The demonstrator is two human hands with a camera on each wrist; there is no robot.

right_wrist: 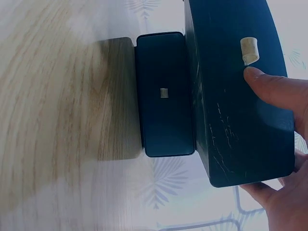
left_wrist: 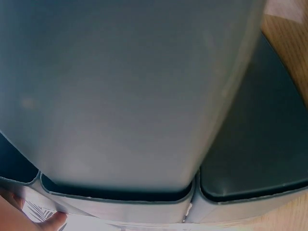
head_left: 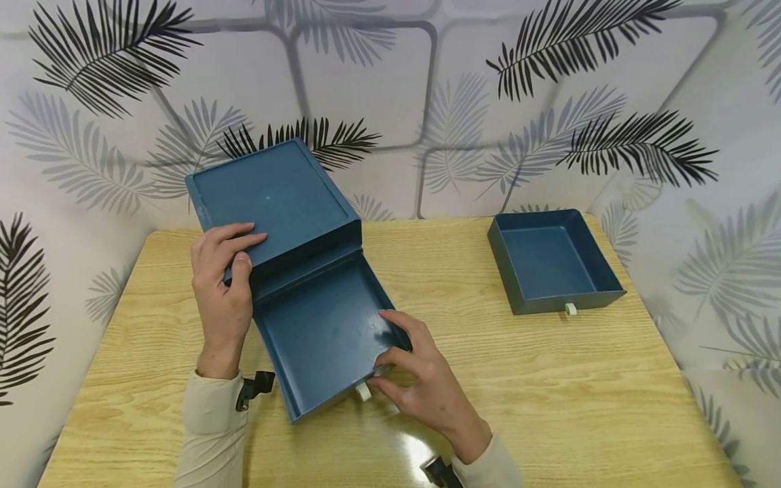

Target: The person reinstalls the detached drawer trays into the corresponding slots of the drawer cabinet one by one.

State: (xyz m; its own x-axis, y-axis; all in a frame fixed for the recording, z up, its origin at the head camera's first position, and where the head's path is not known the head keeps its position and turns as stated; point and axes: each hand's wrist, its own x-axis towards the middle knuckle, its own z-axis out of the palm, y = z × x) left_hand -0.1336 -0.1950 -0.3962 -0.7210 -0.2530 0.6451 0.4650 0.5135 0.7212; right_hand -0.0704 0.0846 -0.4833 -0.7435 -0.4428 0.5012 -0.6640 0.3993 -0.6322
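A blue drawer cabinet (head_left: 268,196) stands at the back left of the table, its flat top showing. My left hand (head_left: 222,278) holds its front left corner, fingers over the top and thumb at the front edge. One shallow blue drawer (head_left: 323,332) juts far out of the cabinet, with nothing in it. My right hand (head_left: 415,379) pinches this drawer's front near the right corner, the thumb beside its white pull tab (right_wrist: 249,50). Below it, a lower drawer (right_wrist: 166,125) sits in the cabinet. A dark slot (left_wrist: 14,161) lies above the pulled-out drawer.
Another blue drawer (head_left: 549,261) with a white tab lies at the right of the wooden table (head_left: 488,386), nothing inside it. Leaf-patterned cloth (head_left: 390,88) hangs behind the table and along its sides.
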